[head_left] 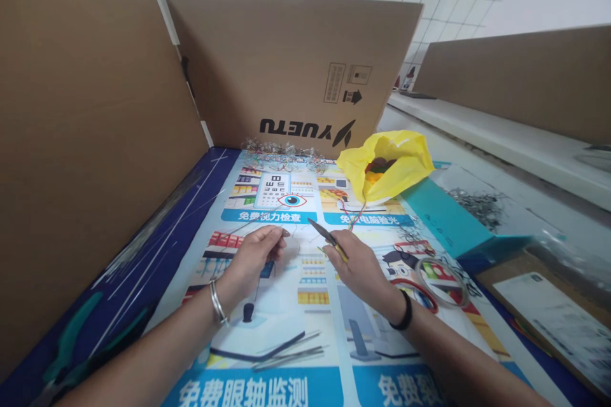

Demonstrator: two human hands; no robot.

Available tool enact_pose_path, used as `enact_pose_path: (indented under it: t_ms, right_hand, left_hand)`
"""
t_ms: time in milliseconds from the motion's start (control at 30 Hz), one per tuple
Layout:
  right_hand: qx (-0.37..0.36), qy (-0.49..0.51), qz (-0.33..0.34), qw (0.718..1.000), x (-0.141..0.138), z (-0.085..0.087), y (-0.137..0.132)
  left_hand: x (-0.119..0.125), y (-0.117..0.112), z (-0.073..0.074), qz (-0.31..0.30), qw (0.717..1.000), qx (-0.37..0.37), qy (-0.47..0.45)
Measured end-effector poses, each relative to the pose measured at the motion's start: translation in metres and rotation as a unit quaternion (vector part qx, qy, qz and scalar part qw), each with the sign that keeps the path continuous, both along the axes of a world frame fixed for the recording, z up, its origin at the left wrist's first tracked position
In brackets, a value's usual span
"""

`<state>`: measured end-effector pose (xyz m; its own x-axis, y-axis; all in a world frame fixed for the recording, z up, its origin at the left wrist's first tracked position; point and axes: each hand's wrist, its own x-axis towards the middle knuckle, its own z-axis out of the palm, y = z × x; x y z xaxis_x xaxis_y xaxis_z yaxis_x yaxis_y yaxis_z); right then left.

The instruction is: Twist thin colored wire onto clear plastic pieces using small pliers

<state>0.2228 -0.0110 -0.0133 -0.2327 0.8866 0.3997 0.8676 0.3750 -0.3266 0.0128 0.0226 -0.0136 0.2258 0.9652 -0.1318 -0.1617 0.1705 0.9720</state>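
Observation:
My left hand [265, 251] is closed in a pinch on a thin wire [296, 238], whose fine end curves out past the fingertips. My right hand [360, 261] is wrapped round needle-nose pliers [329, 236] with yellow handles and dark pointed jaws, aimed up and left toward the left hand. The jaw tips stand apart from the left fingers. Thin coloured strands [354, 219] run from a yellow bag [391, 165] down to the right hand; whether the fingers hold them I cannot tell. Several straight metal wires [291, 353] lie on the printed poster sheet [329, 331] in front.
Cardboard walls [286, 70] stand left and behind. Tangled wire pieces [286, 156] lie at the back. Wire rolls [442, 283] sit at right, beside a teal box [449, 216] and a cardboard piece [554, 318]. Green-handled pliers [71, 337] lie lower left, near long wires [147, 222].

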Motion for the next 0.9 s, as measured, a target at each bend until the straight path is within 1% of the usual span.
enact_pose_path:
  t_ms: [100, 200, 300, 433, 667, 900]
  right_hand:
    - [0.089, -0.072, 0.017, 0.993, -0.0018, 0.0023, -0.0033]
    - [0.125, -0.165, 0.012, 0.978, -0.0036, 0.0059, -0.0057]
    - [0.143, -0.215, -0.006, 0.966, -0.0044, 0.0084, -0.0067]
    - [0.14, -0.231, -0.011, 0.963, -0.0051, 0.0084, -0.0074]
    - [0.118, -0.212, 0.01, 0.97, -0.0065, 0.0057, -0.0061]
    - [0.126, -0.218, 0.001, 0.968, -0.0062, 0.008, -0.0046]
  left_hand:
    - [0.0013, -0.001, 0.0004, -0.003, 1.0, 0.007, 0.023]
    - [0.0035, -0.0034, 0.0019, -0.018, 0.999, 0.018, 0.034]
    - [0.0048, -0.0056, 0.0036, -0.022, 0.999, 0.017, 0.032]
    - [0.0049, -0.0066, 0.0042, -0.021, 0.999, 0.013, 0.027]
    - [0.0046, -0.0058, 0.0033, -0.013, 0.999, 0.004, 0.029]
    - [0.0056, -0.0066, 0.0056, -0.019, 0.999, -0.002, 0.026]
